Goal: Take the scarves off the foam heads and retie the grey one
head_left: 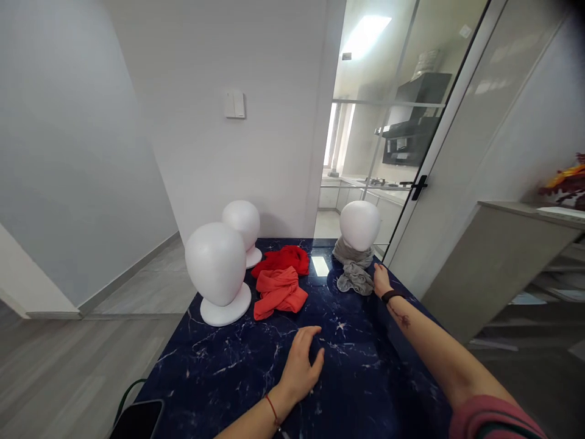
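Observation:
My left hand [301, 366] is over the front part of the dark blue marbled table [219, 372], its thumb and fingers apart and nothing between them. At the far right, my right hand [382, 281] is beside a grey scarf [355, 280]; its fingers are mostly hidden, so its grip and any contact are unclear. The scarf is wrapped round the neck of a white mannequin head [360, 225], one end lying on the table. Beyond my left hand lie a crumpled coral cloth [280, 294] and a deeper red cloth [286, 259].
Two more white mannequin heads stand at left, one nearer [217, 265] and one behind it [242, 222]. A phone [139, 419] lies at the front left corner. Behind the table are a wall and a glass door [365, 152]; a cabinet [512, 262] stands at right.

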A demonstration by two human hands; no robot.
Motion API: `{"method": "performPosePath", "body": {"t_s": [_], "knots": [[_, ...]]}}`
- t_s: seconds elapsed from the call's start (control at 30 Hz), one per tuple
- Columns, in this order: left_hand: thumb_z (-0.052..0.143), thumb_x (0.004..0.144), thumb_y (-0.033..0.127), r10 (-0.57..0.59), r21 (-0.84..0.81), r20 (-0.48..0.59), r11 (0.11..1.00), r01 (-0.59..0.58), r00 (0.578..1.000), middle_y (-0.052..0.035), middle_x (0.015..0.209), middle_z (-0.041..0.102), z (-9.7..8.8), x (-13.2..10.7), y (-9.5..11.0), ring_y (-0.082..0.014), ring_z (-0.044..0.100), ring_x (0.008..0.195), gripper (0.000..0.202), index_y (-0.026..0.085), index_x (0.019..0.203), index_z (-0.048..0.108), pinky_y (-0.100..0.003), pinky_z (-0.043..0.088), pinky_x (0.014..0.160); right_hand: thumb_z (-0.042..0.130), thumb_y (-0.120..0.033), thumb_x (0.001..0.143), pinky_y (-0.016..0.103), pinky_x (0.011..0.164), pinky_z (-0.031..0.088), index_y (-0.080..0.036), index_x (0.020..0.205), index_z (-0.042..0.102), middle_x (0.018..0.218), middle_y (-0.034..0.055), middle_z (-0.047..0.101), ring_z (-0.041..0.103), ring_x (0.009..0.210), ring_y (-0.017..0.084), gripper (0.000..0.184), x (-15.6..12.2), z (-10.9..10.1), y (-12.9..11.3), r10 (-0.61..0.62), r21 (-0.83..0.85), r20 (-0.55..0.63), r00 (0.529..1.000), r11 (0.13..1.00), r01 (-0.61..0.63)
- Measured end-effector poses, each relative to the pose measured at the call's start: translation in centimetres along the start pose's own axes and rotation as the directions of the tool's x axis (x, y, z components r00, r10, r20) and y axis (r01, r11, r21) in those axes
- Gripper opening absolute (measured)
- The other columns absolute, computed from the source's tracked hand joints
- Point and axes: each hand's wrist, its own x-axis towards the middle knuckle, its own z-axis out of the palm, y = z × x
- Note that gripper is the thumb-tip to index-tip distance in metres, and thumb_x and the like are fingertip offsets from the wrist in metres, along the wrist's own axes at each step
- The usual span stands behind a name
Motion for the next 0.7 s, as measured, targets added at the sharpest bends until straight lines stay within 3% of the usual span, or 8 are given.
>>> {"method": "performPosePath", "body": {"t_s": [0.1,0.2,0.3,0.33,0.4,0.5,0.6,0.7], "knots": [[0.043,0.086,0.021,0.008,0.056,-0.329,0.998,0.011,0.944,-0.0081,0.101,0.053,-0.9,-0.1,0.6,-0.0214,0.051,0.098,0.017,0.021,0.103,0.048,-0.04,0.041,0.092,0.053,-0.032,0.086,0.043,0.096,0.039,-0.012,0.114,0.054,0.114,0.0148,0.058,0.054,0.108,0.026,0.034,-4.7,0.0,0.9,-0.036,-0.05,0.053,0.998,0.998,0.038],[0.046,0.082,0.019,-0.011,0.115,-0.644,0.987,0.111,0.765,-0.0047,0.091,0.045,-3.2,0.5,0.3,-0.02,0.048,0.089,0.011,0.022,0.091,0.041,-0.037,0.041,0.086,0.063,-0.034,0.076,0.039,0.1,0.036,-0.016,0.109,0.057,0.112,0.012,0.06,0.054,0.108,0.025,0.038,-11.2,0.5,1.5,-0.16,-0.042,0.217,0.963,0.984,0.173],[0.053,0.075,0.018,-0.157,0.005,-0.881,0.94,0.341,0.446,-0.0044,0.095,0.042,-7.0,1.2,-1.3,-0.02,0.046,0.091,0.021,0.022,0.09,0.039,-0.037,0.04,0.086,0.067,-0.036,0.071,0.042,0.103,0.034,-0.021,0.111,0.057,0.118,0.0095,0.058,0.051,0.113,0.025,0.044,-17.5,1.8,1.2,-0.341,0.054,0.492,0.801,0.93,0.363],[0.054,0.074,0.017,-0.18,-0.029,-0.913,0.924,0.381,0.366,-0.0067,0.101,0.041,-8.4,1.3,-2.0,-0.0216,0.045,0.096,0.027,0.021,0.095,0.038,-0.039,0.038,0.089,0.067,-0.035,0.07,0.044,0.105,0.032,-0.022,0.114,0.056,0.121,0.0089,0.056,0.049,0.116,0.026,0.047,-19.2,2.4,0.8,-0.386,0.1,0.571,0.725,0.909,0.405],[0.056,0.071,0.015,-0.205,-0.07,-0.94,0.899,0.433,0.274,-0.0122,0.111,0.039,-10.9,1.4,-3.6,-0.0267,0.04,0.108,0.04,0.018,0.105,0.036,-0.046,0.031,0.097,0.07,-0.029,0.067,0.043,0.109,0.027,-0.025,0.116,0.056,0.128,0.0063,0.053,0.043,0.124,0.026,0.051,-21.9,4.2,0.0,-0.428,0.17,0.664,0.613,0.885,0.434],[0.067,0.064,0.019,-0.209,-0.057,-0.94,0.877,0.478,0.271,-0.0208,0.124,0.037,-13.2,1.2,-5.6,-0.0347,0.031,0.123,0.066,0.01,0.12,0.032,-0.051,0.022,0.104,0.075,-0.018,0.058,0.042,0.112,0.021,-0.029,0.116,0.058,0.136,0.0031,0.048,0.035,0.131,0.027,0.061,-23.9,7.4,-1.2,-0.445,0.211,0.699,0.56,0.876,0.433],[0.076,0.059,0.031,-0.196,-0.001,-0.917,0.872,0.49,0.348,-0.0257,0.136,0.03,-13.9,1.5,-6.7,-0.0375,0.023,0.133,0.093,0.007,0.133,0.024,-0.05,0.017,0.109,0.074,-0.011,0.055,0.044,0.11,0.02,-0.028,0.119,0.059,0.141,0.0037,0.043,0.033,0.131,0.033,0.067,-24.4,10.0,-2.1,-0.409,0.163,0.683,0.605,0.893,0.42],[0.077,0.058,0.046,-0.188,0.079,-0.887,0.838,0.539,0.423,-0.0284,0.143,0.026,-14.3,2.2,-7.2,-0.0388,0.018,0.137,0.109,0.006,0.14,0.016,-0.054,0.014,0.11,0.064,-0.01,0.062,0.046,0.102,0.029,-0.026,0.116,0.062,0.128,0.0064,0.055,0.049,0.116,0.033,0.056,-24.1,10.6,-2.5,-0.343,0.073,0.697,0.629,0.907,0.414]]}}
